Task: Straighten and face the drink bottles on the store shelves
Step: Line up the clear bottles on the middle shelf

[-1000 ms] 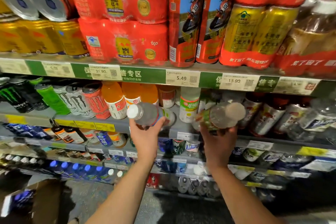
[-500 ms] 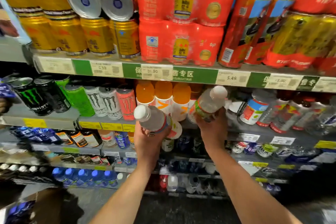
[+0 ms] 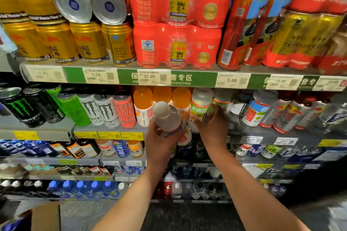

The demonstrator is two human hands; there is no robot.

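1. Bottles are what the task turns on, and two are in hand. A green-labelled bottle (image 3: 200, 110) is held by the right hand (image 3: 213, 127) on the second shelf (image 3: 262, 133), at about 12 o'clock from the wrist.
2. The right fingers are wrapped round its lower body from the 5 o'clock side; the thumb is seen near the label, and the far fingertips are hidden behind the bottle.
3. Its long axis is nearly upright, the pale cap toward 12 o'clock and tucked just under the price rail (image 3: 187, 78). The base appears to be at or near the shelf, though contact cannot be told.
4. A clear bottle (image 3: 167, 118) is gripped by the left hand (image 3: 159, 140), well off the shelf. Its long axis is tilted, with the cap pointed toward 11 o'clock and out at the camera.
5. The left fingers are curled round its lower half, below the red-and-blue label band.
6. The relation that matters is judged to be this: the green-labelled bottle lies just beside the orange bottles (image 3: 161, 99), at their 3 o'clock, and the right hand is the nearer one to that slot.
7. The next move is judged to need the tilted bottle swung upright before it can be set in, with the label turned outward.
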